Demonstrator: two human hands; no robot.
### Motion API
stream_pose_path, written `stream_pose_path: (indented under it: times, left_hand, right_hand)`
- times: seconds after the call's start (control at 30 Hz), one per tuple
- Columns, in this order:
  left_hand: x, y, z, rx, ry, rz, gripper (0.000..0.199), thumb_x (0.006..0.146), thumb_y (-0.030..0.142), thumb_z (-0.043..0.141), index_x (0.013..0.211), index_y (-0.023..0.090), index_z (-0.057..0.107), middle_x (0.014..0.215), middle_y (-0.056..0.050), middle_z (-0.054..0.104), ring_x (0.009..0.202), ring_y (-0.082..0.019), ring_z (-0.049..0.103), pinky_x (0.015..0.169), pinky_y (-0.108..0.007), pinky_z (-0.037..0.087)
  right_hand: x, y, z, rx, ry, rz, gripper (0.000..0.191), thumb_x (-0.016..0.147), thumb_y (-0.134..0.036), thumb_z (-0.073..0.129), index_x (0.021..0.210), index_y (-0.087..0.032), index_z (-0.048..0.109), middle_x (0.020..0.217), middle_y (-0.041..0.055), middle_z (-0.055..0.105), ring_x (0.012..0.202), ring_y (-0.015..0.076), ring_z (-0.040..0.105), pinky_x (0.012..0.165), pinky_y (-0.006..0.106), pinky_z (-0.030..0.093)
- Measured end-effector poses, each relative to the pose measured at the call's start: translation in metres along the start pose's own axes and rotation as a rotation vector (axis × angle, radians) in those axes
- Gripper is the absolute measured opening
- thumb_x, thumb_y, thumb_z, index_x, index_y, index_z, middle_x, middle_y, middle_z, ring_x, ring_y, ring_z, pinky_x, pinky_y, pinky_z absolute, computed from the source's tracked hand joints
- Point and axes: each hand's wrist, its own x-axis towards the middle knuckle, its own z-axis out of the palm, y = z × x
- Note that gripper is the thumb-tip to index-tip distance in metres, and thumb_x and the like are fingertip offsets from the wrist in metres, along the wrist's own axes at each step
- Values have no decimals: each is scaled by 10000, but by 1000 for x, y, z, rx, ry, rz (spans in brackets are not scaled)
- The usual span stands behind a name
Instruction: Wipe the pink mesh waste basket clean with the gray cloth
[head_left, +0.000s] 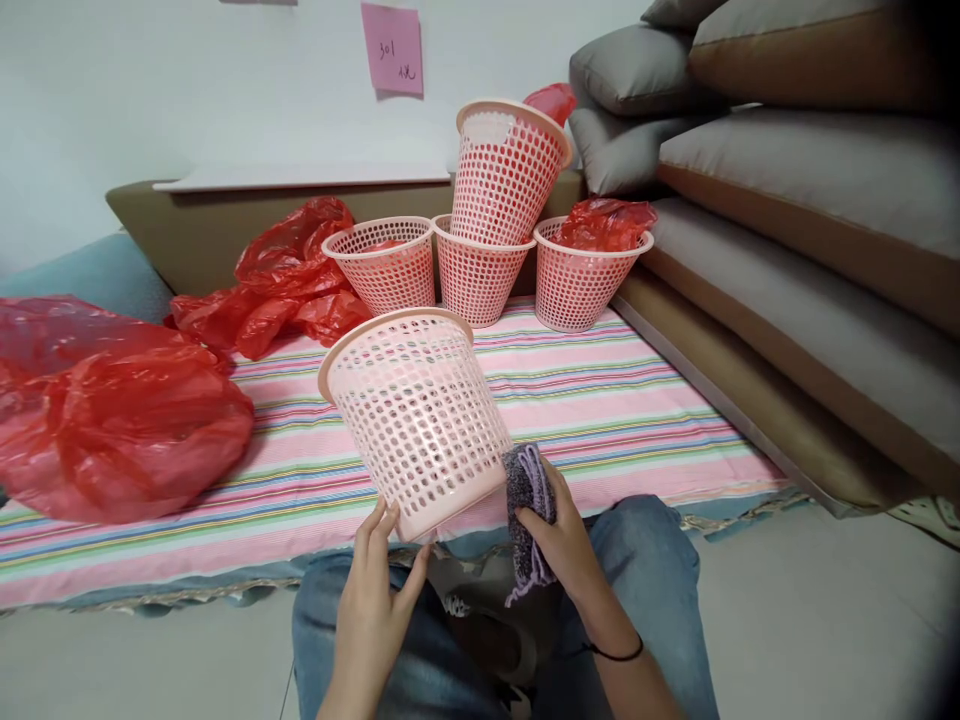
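A pink perforated basket is tilted over the front of the striped cloth, its rim up and to the left. My left hand has its fingers at the basket's lower left edge, thumb under the base. A folded dark grey cloth with purple edging is gripped in my right hand, and its upper end touches the lower right side of the basket.
Three pink baskets stand in a row at the back, and another basket leans in the middle one. Red plastic bags lie at the left. Grey cushions are stacked at the right. The striped cloth covers the seat.
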Motion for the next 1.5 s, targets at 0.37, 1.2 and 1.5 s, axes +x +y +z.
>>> stream_pose_path:
  times: [0.37, 1.2, 1.5]
  left_hand:
    - [-8, 18, -7, -74, -12, -463, 605, 862, 618, 456, 1281, 185, 505, 1381, -181, 586, 1311, -358, 532, 1052, -532, 448]
    - [18, 38, -7, -152, -26, -545, 452, 830, 658, 508, 967, 235, 591, 1300, -149, 657, 1223, -366, 593, 956, -499, 461]
    - [10, 36, -7, -233, 6, -530, 492, 844, 590, 564, 1190, 241, 573, 1249, -113, 682, 1193, -314, 618, 963, -465, 478]
  right_hand:
    - [-37, -65, 25, -496, -29, -320, 805, 733, -33, 525, 1464, -355, 429, 1595, 75, 259, 1386, 352, 394, 1077, 594, 408]
    - [-25, -49, 14, -433, 9, -281, 764, 757, -50, 512, 1455, -342, 405, 1565, 79, 293, 1414, 343, 360, 1099, 597, 396]
    - [-25, -48, 11, -421, -7, -271, 762, 765, -61, 519, 1462, -342, 395, 1575, 76, 279, 1425, 341, 346, 1104, 600, 390]
